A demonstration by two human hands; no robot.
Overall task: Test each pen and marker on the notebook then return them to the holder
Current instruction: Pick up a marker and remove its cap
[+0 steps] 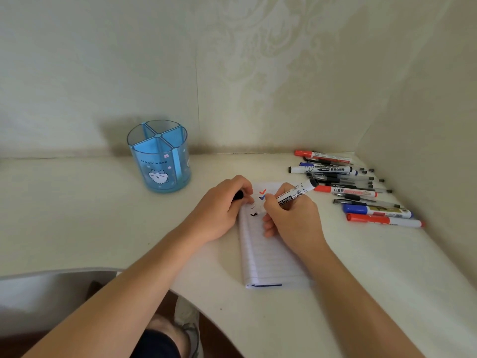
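A lined notebook point(268, 257) lies open on the white desk, with red, blue and black tick marks near its top. My right hand point(289, 215) grips a white marker with a black end point(299, 192), its tip hidden by my fingers over the page. My left hand point(222, 210) rests on the notebook's left edge and holds a black cap point(238, 195). The blue pen holder point(160, 156) stands to the back left with no pens showing in it. A pile of pens and markers point(356, 187) lies to the right of the notebook.
Walls close off the desk at the back and on the right, forming a corner behind the pile. The desk's curved front edge point(180, 293) cuts in at the lower left, with my leg and shoe below it.
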